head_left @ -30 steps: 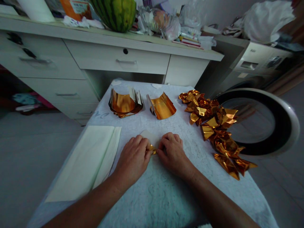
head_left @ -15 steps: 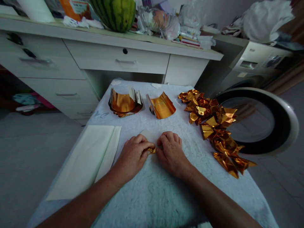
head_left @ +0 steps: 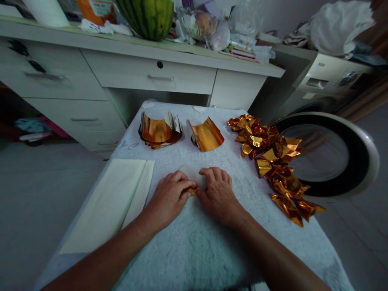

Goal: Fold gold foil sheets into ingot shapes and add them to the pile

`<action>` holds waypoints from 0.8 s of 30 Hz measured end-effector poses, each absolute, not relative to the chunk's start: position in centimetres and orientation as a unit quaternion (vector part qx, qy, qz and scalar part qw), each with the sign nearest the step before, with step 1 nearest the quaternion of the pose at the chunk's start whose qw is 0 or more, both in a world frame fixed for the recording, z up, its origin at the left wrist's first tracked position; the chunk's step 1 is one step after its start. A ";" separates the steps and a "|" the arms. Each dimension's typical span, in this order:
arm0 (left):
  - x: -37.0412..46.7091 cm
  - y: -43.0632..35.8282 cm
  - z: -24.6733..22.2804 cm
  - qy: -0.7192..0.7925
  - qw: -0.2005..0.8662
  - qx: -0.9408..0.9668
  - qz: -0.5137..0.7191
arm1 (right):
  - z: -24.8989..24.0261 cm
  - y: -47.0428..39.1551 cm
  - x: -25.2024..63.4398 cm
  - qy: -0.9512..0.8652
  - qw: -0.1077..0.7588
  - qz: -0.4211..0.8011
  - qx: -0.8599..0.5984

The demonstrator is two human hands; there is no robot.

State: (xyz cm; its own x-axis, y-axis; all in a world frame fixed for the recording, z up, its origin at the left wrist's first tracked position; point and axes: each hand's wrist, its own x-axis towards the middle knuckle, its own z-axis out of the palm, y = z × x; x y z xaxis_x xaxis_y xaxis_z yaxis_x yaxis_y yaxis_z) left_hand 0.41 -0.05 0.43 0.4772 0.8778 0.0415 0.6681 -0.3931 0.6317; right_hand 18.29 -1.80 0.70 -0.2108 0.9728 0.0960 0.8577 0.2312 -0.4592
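Note:
My left hand [head_left: 172, 194] is closed, its thumb and forefinger pinching a small folded piece of gold foil paper [head_left: 192, 191]. Beyond the fingertips the pale side of a sheet [head_left: 190, 171] lies on the cloth; I cannot tell whether it joins the foil. My right hand [head_left: 218, 194] rests on the table with thumb and forefinger apart, the thumb tip against the foil's right end. Past the hands lie a curved stack of gold foil sheets [head_left: 156, 130] and a smaller curved stack [head_left: 208, 135]. A heap of folded gold foil pieces [head_left: 273, 159] lies to the right.
A pale folded cloth or paper [head_left: 106, 202] lies left on the cloth-covered table [head_left: 188, 250]. Behind stands a white drawer cabinet [head_left: 151, 76] with a watermelon [head_left: 145, 18] and bags on top. A washing machine's open round door [head_left: 362, 157] reaches the table's right side.
My right forefinger has lifted away from the foil and its thumb, while the thumb has moved slightly left. My left hand keeps its pinch in nearly the same place.

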 end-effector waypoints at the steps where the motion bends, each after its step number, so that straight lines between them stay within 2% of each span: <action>1: 0.4 0.0 0.4 0.475 0.278 0.813 0.189 | 0.6 -1.8 18.4 -0.763 0.187 0.155 -0.599; 14: 0.2 -0.1 0.2 0.469 0.274 0.818 0.189 | 0.6 -1.6 19.3 -0.769 0.161 0.170 -0.594; 24: 0.2 -0.4 0.1 0.458 0.272 0.823 0.196 | 0.5 -1.7 19.6 -0.760 0.199 0.179 -0.592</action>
